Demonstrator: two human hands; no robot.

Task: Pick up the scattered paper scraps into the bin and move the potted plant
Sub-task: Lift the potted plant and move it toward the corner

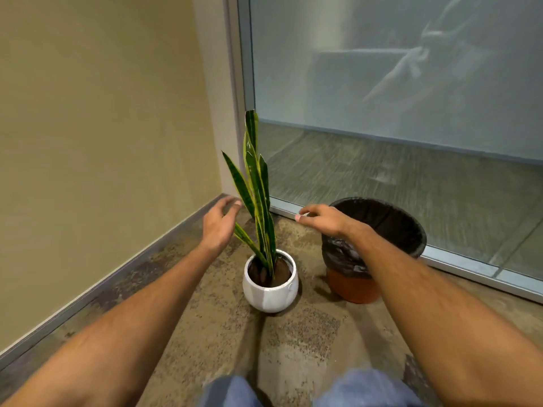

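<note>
Potted plant (270, 277) is what both hands are closing on: it stands on the floor (296, 342) near the corner, its white pot upright, long striped leaves (256, 183) rising between the two hands.

On the left hand (219, 227), the fingers (232, 202) are spread wide and empty, palm turned inward, just left of the leaves and above the pot. On the right hand (324, 218), the fingers (302, 216) are curled loosely inward, narrower than the left, and hold nothing; that hand hangs to the right of the leaves, in front of the bin (373, 248), which stands just right of the pot against the glass partition (396, 83). Both forearms reach forward and slightly down from either side of the pot, roughly mirrored. The knees (308, 389) show below, well back from the pot, so the person seems to be crouching or kneeling.

No paper scraps show on the floor around the pot, so I judge the plant is the step in hand. Both hands are high, level with the leaves rather than the pot. If they close there, the leaves could bend or snap, or the pot could tip and spill soil. The right forearm passes close over the bin, and a careless sweep could knock it over.
</note>
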